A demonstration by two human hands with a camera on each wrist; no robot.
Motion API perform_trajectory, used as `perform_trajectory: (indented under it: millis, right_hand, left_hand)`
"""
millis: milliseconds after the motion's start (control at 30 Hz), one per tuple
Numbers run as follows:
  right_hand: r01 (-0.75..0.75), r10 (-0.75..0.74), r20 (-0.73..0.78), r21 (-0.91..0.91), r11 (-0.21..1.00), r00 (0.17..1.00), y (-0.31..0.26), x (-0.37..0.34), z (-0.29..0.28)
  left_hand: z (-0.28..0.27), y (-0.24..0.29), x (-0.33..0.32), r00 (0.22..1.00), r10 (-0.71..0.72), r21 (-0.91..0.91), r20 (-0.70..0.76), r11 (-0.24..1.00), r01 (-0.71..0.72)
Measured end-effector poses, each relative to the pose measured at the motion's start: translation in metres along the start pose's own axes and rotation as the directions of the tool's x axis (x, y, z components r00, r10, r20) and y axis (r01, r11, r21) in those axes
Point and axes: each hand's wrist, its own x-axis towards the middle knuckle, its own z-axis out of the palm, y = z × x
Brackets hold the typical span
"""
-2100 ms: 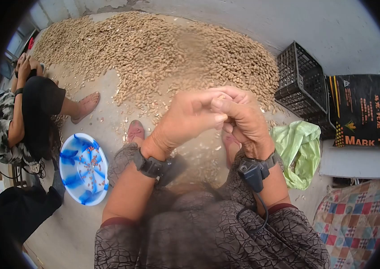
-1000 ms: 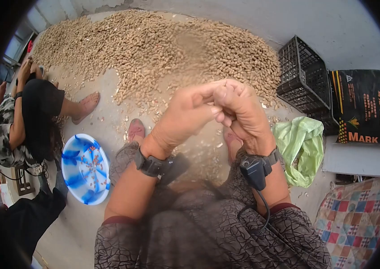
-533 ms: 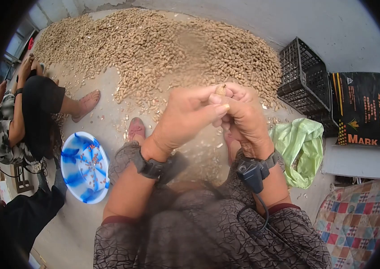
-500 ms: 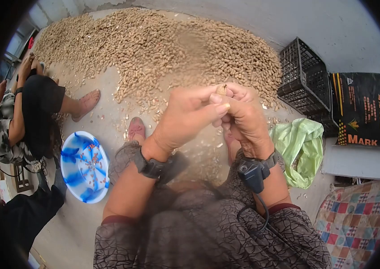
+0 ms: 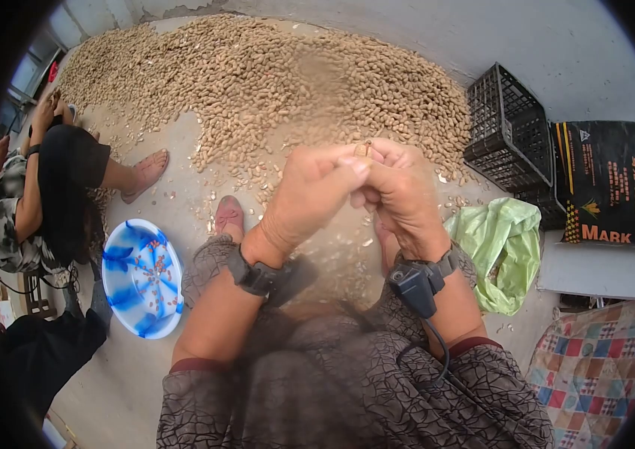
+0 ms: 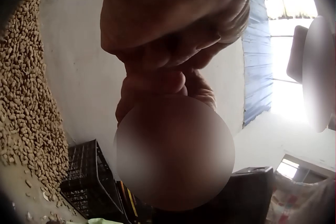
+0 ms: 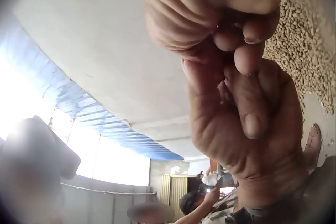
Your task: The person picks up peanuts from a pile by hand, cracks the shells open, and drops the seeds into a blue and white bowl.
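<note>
In the head view, my two hands meet in front of my lap, fingertips together around one peanut point(image 5: 362, 150). Its tan shell shows only in part; the fingers cover the rest. My left hand point(image 5: 306, 187) pinches it from the left, thumb laid across the near side. From the right, my right hand point(image 5: 409, 194) grips it with curled fingers. The right wrist view shows the right hand point(image 7: 210, 8) above and the left hand point(image 7: 252, 113) below, fingers pressed together. In the left wrist view the left hand point(image 6: 168, 19) is dark, and a blur hides part of the fingers.
A wide heap of peanuts point(image 5: 257, 82) lies along the wall. A blue-and-white basin point(image 5: 124, 303) holding some shelled nuts stands at left, near a seated person point(image 5: 70, 168). At right are a black crate point(image 5: 508, 120), a green bag point(image 5: 508, 247) and a black sack point(image 5: 609, 183).
A peanut, hidden by the fingers a second ago, came into view between the fingertips half a second ago. Since then the left thumb has moved up and left, and the right hand has shifted slightly left.
</note>
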Motion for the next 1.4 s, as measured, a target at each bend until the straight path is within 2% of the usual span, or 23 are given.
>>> perform_trajectory:
  millis: [100,167,200,267,333,367,433,467,533,567,633,767,833,900,967,1400]
  right_hand:
    - [0.033,-0.033,0.003,-0.100,0.994,0.999,0.002,0.003,-0.001]
    - [0.151,-0.138,0.065,-0.283,0.947,0.988,0.002,0.003,-0.001]
    - [0.152,-0.138,0.066,-0.283,0.947,0.988,-0.001,0.002,0.001]
    - [0.127,-0.132,-0.010,-0.207,0.970,0.991,-0.012,-0.003,0.008]
    - [0.087,-0.090,-0.014,-0.154,0.984,0.996,-0.019,-0.003,-0.001]
    - [0.047,-0.049,-0.019,-0.097,0.994,0.999,-0.022,-0.003,-0.005]
    - [0.030,-0.030,0.006,-0.061,0.998,1.000,-0.018,0.000,-0.009]
    - [0.012,-0.011,0.028,-0.022,1.000,1.000,-0.016,0.002,-0.011]
    - [0.002,-0.002,0.059,0.012,1.000,0.998,-0.013,0.005,-0.007]
    - [-0.009,0.005,0.090,0.045,0.999,0.996,-0.011,0.007,-0.005]
    - [-0.022,0.017,0.073,0.065,0.998,0.997,-0.006,0.011,-0.006]
    - [-0.009,0.010,-0.003,0.099,0.995,1.000,0.002,0.013,0.000]
    - [0.005,-0.002,-0.039,0.078,0.997,0.999,0.004,0.015,0.004]
    - [0.019,-0.015,-0.074,0.054,0.998,0.997,0.005,0.014,0.007]
    - [0.070,-0.076,-0.103,-0.055,0.996,0.992,0.005,0.013,0.010]
    - [0.106,-0.112,-0.136,-0.055,0.993,0.984,0.004,0.010,0.016]
  left_hand:
    - [0.001,0.002,0.003,0.999,-0.042,-0.060,-0.028,0.997,0.041]
    - [-0.002,-0.003,0.005,0.998,-0.048,-0.101,-0.040,0.994,0.044]
    - [-0.005,-0.005,0.005,0.996,-0.048,-0.109,-0.081,0.993,0.039]
    - [-0.006,-0.010,0.007,0.991,-0.045,-0.118,-0.124,0.993,0.030]
    - [-0.001,-0.013,0.011,0.959,0.118,0.005,-0.258,0.993,-0.121]
    - [0.001,-0.012,0.011,0.958,0.120,0.004,-0.261,0.992,-0.123]
    - [0.006,-0.007,0.008,0.953,0.144,0.167,-0.268,0.981,-0.101]
    - [0.008,-0.009,0.008,0.953,0.144,0.166,-0.268,0.981,-0.102]
    - [0.011,-0.015,0.008,0.939,0.285,0.348,-0.194,0.914,-0.206]
    - [0.013,-0.015,0.007,0.939,0.284,0.348,-0.194,0.915,-0.205]
    - [0.016,-0.012,0.006,0.956,0.184,0.180,-0.228,0.973,-0.144]
    - [0.016,-0.021,0.007,0.931,0.240,0.154,-0.275,0.967,-0.204]
    - [0.016,-0.023,0.007,0.940,0.130,-0.015,-0.316,0.990,-0.142]
    - [0.013,-0.030,0.010,0.931,0.138,-0.009,-0.338,0.989,-0.150]
    - [0.011,-0.032,0.012,0.920,0.148,0.000,-0.363,0.987,-0.159]
    - [0.015,-0.029,0.012,0.912,0.092,-0.126,-0.401,0.980,-0.154]
